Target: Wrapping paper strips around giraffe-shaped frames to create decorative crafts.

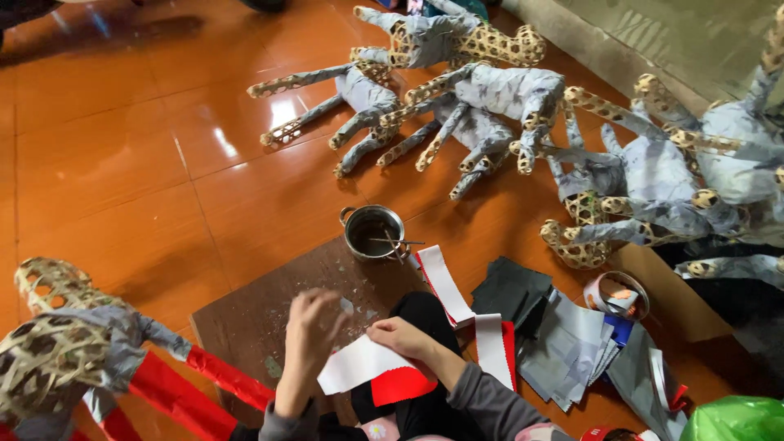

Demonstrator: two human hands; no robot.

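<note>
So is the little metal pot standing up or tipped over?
Standing up. The metal pot sits flat on the brown board, its round mouth facing up, with thin sticks resting across the rim. Something dark is inside.

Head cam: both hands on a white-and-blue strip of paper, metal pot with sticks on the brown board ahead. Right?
Not quite: in the head view the strip of paper is white and red, not blue. The left hand and right hand are on it; the metal pot sits on the brown board.

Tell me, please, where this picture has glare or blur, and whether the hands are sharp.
Head view: window glare streaks the glossy orange floor; the left hand is motion-blurred; the right hand, on the white paper strip, is sharper; the metal pot is in focus.
</note>
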